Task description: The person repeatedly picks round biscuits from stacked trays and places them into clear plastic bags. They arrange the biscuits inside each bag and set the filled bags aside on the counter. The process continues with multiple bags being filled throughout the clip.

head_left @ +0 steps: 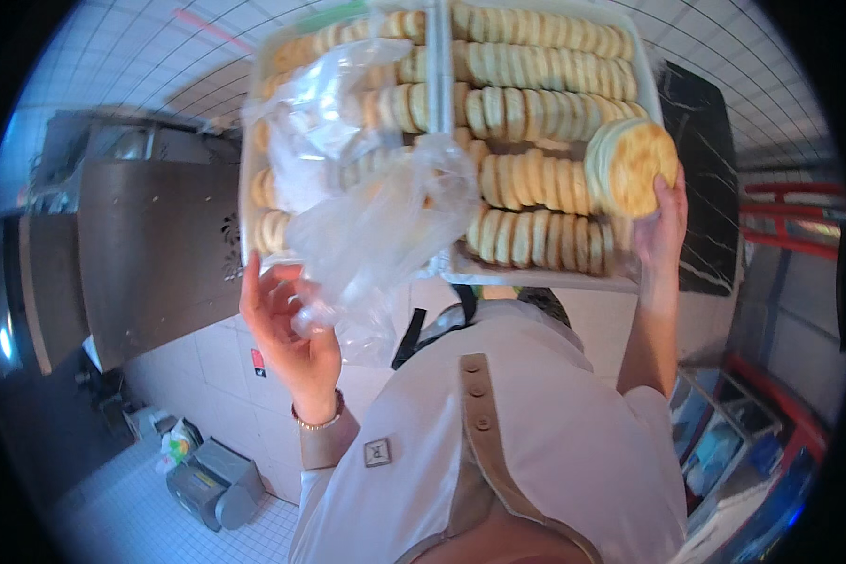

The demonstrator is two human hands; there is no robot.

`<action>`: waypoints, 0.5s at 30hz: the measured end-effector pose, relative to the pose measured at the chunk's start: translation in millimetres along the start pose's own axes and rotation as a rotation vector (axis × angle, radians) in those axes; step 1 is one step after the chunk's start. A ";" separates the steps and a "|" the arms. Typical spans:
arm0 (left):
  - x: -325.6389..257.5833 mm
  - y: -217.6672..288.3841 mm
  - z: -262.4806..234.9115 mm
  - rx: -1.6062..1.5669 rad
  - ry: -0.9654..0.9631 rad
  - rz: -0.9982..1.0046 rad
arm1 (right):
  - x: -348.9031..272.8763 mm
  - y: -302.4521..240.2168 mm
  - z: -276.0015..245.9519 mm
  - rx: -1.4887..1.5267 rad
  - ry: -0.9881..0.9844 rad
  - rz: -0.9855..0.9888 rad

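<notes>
In my right hand [664, 211] is a small stack of round, golden-topped flatbreads [641, 167], raised over the right edge of a white tray [650, 66]. My left hand [291, 324] is at the tray's near left corner, fingers curled round the edge of a crumpled clear plastic bag [371, 235]. The bag spreads over the tray's left half and hides part of the breads there. Rows of flatbreads standing on edge [536, 240] fill the tray's right half. More rows [399, 108] show on the left half, partly under another clear plastic sheet [324, 103].
A black marble-patterned surface [700, 179] lies right of the tray. To the left stands a brown cabinet or counter [150, 254]. A grey machine or bin [216, 484] is on the tiled floor at lower left. Red-framed shelving [790, 221] stands at the right.
</notes>
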State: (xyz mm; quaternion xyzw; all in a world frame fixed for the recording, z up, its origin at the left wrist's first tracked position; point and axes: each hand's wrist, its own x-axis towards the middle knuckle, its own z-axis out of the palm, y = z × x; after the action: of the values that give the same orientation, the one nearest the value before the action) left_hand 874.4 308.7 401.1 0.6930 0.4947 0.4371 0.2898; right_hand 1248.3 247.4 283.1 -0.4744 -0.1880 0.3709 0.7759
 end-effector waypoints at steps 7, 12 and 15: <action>24.8 6.9 -16.6 0.358 0.177 0.246 | -18.5 55.1 164.2 -0.149 -0.813 0.679; 19.2 19.3 -28.2 -0.236 0.016 0.008 | -11.6 120.6 209.3 -0.495 -0.725 0.539; 27.8 5.2 -25.7 -0.658 0.038 -0.151 | -32.2 148.7 216.5 -1.003 -0.818 -0.258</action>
State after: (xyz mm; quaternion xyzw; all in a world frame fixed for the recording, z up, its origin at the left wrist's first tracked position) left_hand 857.3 332.3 425.9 0.5155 0.3825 0.5633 0.5203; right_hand 1028.9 393.2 258.5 -0.5729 -0.6731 0.2928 0.3647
